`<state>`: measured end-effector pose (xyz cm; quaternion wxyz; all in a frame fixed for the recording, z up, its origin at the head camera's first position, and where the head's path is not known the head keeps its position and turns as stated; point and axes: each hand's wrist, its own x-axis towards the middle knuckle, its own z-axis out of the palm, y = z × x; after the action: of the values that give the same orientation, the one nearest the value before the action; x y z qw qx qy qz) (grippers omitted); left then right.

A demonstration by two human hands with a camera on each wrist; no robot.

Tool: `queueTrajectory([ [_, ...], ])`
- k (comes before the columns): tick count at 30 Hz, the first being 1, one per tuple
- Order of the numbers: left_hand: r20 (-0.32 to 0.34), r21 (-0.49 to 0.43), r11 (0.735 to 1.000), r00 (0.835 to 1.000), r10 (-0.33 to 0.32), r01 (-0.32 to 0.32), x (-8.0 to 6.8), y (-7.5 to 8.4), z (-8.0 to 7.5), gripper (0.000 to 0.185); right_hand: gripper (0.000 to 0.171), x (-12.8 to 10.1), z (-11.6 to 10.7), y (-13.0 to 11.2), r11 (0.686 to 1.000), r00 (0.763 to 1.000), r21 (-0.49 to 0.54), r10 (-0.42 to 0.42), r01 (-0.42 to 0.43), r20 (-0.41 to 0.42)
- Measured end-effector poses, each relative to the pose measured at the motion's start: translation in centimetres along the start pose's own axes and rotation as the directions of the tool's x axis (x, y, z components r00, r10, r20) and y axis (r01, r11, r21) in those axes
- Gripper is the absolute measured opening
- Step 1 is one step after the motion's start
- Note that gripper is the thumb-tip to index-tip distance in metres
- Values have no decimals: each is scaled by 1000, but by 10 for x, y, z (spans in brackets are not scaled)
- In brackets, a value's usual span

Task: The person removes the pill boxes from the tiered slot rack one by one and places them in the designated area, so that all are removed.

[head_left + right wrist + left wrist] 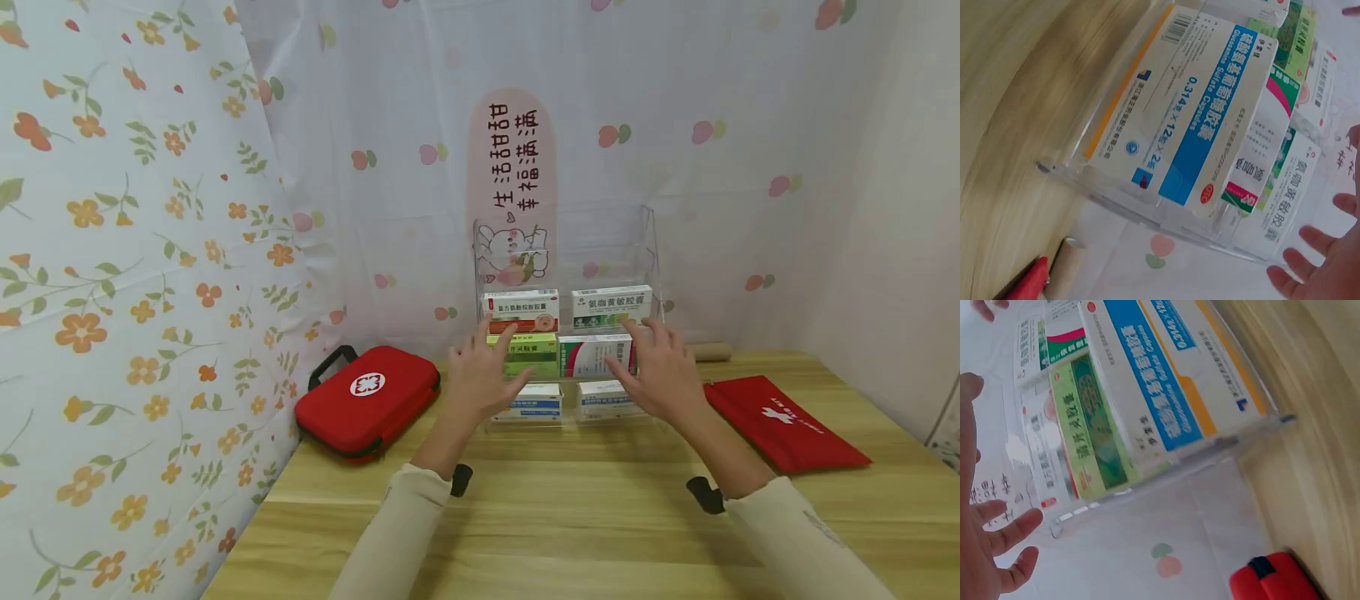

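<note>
The head camera looks forward and down across the table (pixel 570 517) at the clear rack (pixel 651 250) by its far edge. Both wrist cameras view that rack's medicine boxes (pixel 1147 387) close up, tilted, from opposite sides.

I count six medicine boxes in the clear acrylic rack (pixel 651 250), two per tier: a red-striped box (pixel 521 311) and a green-lettered box (pixel 611 306) on top, a green box (pixel 528 354) and a pink-and-green box (pixel 596 357) in the middle, two blue-and-white boxes (pixel 534 402) (pixel 606 400) at the bottom. Two red first-aid items flank the rack: one hard case (pixel 366 402) left, one flat pouch (pixel 783 432) right. Two hands (pixel 480 375) (pixel 660 377) hover before the rack.
</note>
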<state>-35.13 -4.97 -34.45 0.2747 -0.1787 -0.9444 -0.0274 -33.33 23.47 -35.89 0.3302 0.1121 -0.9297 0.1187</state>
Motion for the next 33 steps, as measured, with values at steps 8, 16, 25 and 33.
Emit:
queueTrajectory([
  [8, 70, -95, 995, 997, -23, 29, -8, -22, 11, 80, 37, -13, -13, 11, 997, 997, 46, -55, 58, -60],
  [16, 150, -201, 977, 988, -33, 63, -15, -43, 24, 88, 37, -18, -14, 15, 993, 997, 117, 11, -21, 83],
  [25, 198, -248, 969, 980, 34, 17, -22, -55, 36, 94, 37, -24, -10, 25, 987, 984, 152, 26, -54, 177],
  [33, 240, -278, 960, 969, 51, 18, -20, -64, 44, 96, 37, -23, -6, 33, 984, 978, 174, 10, -47, 207],
])
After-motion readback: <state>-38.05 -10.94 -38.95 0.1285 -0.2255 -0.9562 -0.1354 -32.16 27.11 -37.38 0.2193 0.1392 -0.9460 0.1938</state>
